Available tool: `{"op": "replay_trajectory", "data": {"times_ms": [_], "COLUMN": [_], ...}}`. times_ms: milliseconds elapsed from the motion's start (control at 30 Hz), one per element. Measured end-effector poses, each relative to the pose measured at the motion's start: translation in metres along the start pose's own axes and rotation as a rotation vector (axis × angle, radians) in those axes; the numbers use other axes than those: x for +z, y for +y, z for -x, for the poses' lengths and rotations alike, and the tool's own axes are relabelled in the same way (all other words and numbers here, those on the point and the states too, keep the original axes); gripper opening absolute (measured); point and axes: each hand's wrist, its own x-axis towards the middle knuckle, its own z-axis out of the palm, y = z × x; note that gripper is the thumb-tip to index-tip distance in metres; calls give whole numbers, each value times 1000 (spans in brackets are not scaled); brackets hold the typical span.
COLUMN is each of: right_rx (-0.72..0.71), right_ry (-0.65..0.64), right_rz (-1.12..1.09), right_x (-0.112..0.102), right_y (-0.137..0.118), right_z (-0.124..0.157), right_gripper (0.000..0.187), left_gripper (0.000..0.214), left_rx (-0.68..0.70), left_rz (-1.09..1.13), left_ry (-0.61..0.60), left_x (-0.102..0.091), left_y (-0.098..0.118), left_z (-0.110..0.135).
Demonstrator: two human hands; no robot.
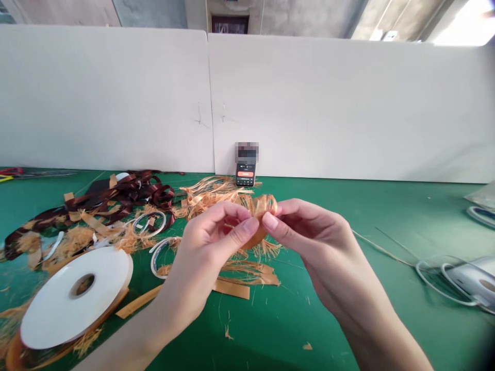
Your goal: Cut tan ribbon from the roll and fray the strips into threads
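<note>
Closest in view, the left hand and the right hand meet at centre frame, both clenched in a pinch. The left fingertips and right fingertips grip one frayed orange tape piece between them, its loose fibres splaying above and below.

At lower left sits one large tape roll, its white face uppermost, with an orange edge showing beneath and no readable label. Two flat orange tape strips lie on the green mat just below the hands, and a third lies beside the roll. Two clear plastic rings rest left of centre, one partly behind the left wrist.

Farther back, a tangled pile of dark maroon ribbon spreads across the left of the mat, and a heap of orange fibres sits behind the hands. White cable loops and a white device lie at right.

At the back, one phone leans against two white partition panels, its screen too small to read and its top blurred.
</note>
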Motion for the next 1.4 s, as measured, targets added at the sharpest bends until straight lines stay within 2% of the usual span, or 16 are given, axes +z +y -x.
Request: {"op": "replay_trajectory", "data": {"times_ms": [267, 467, 700, 867, 1167, 1400], "right_rx": [155, 91, 128, 93, 96, 88], "right_ry": [-64, -7, -19, -56, 31, 61], "right_rz": [-266, -165, -41, 18, -50, -59], "right_x": [0, -4, -3, -4, 0, -4], "right_y": [5, 2, -2, -6, -4, -1], "right_z": [-4, -4, -8, -12, -16, -15], "right_gripper": [6, 7, 28, 22, 23, 22], "left_gripper": [10, 13, 13, 17, 12, 16], "left_rx": [-41, -81, -72, -95, -84, -89], "left_rz": [164, 154, 193, 233, 230, 222], "left_ry": [-44, 13, 45, 12, 41, 42], "left_x": [5, 7, 8, 5, 5, 3], "left_y": [-7, -8, -8, -6, -3, -6], "left_z": [-3, -4, -7, -10, -9, -11]}}
